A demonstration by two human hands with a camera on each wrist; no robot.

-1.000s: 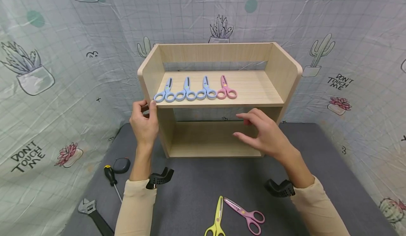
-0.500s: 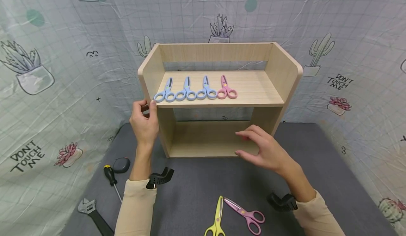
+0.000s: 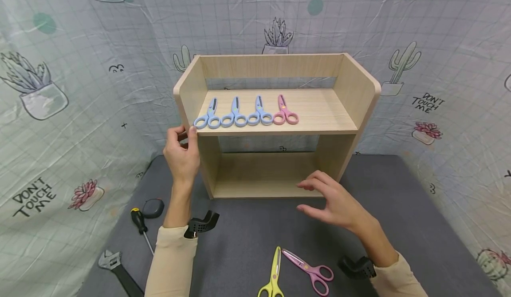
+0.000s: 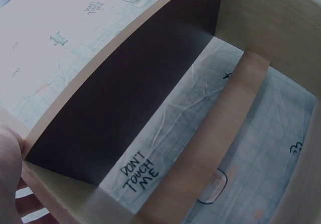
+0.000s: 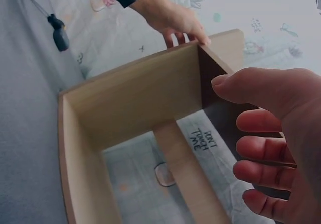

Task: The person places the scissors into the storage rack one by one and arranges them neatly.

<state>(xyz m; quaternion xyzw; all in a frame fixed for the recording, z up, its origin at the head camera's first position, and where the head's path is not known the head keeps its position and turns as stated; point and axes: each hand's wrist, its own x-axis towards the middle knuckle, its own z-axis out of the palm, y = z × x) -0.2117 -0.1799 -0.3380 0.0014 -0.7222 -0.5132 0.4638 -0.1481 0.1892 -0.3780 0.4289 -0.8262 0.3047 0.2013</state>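
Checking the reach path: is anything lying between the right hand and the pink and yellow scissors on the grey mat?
Nothing visible: bare grey mat separates the open right hand from the pink scissors and yellow scissors.

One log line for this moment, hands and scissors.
left hand: holds shelf side | right hand: open, above table, holds nothing | top shelf: four scissors | table: two scissors
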